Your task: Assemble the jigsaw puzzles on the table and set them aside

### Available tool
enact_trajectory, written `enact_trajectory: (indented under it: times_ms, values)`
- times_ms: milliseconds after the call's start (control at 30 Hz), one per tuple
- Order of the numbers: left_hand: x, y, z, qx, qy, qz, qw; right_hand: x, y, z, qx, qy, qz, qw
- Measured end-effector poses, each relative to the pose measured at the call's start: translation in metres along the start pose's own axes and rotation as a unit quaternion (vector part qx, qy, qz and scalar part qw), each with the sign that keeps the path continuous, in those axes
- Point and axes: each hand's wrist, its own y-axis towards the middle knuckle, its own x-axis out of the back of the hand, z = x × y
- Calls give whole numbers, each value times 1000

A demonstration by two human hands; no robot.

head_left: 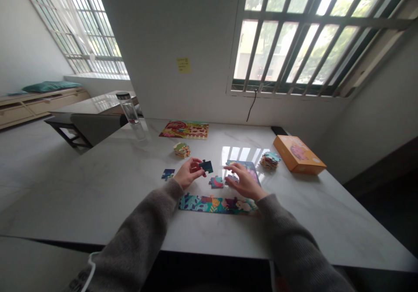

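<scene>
Strip of joined puzzle pieces [209, 205] lies nearest on the table [137, 209], its long axis running left to right, its right end partly hidden by the right wrist and sleeve [287, 229]. Just beyond it, a red-marked piece [216, 182] lies between the hands. The left hand [188, 173] pinches a dark piece [206, 166] between thumb and fingers, and this held piece sits on the strip's far side, slightly left of and beyond the red-marked piece. The right hand [243, 182] has thumb and fingers spread above a purplish piece [232, 179]; whether they touch it, I cannot tell. A blue piece [167, 174] lies apart to the left. Past the right hand, a blue picture board [253, 170] is half covered and glare-washed, its picture hard to read. Farther off, the right stack [269, 160] stands beside an orange box [298, 154]; the left stack [182, 150] stands before a picture sheet [184, 130].
</scene>
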Motion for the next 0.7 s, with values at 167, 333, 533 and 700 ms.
enact_trajectory:
  times_ms: [167, 333, 533, 700]
  values:
    - [-26, -12, -7, -4, -13, 55, 998, -8, 7, 26, -17, 115, -11, 993]
    - [-38, -24, -12, -28, 71, 130, 989, -14, 7, 25, -48, 130, -32, 990]
    - [-29, -28, -15, -115, 270, 151, 944, -14, 4, 19, -67, 121, -6, 990]
    - [-18, -24, -7, -128, 324, 120, 930, -11, 2, 20, -67, 115, 1, 991]
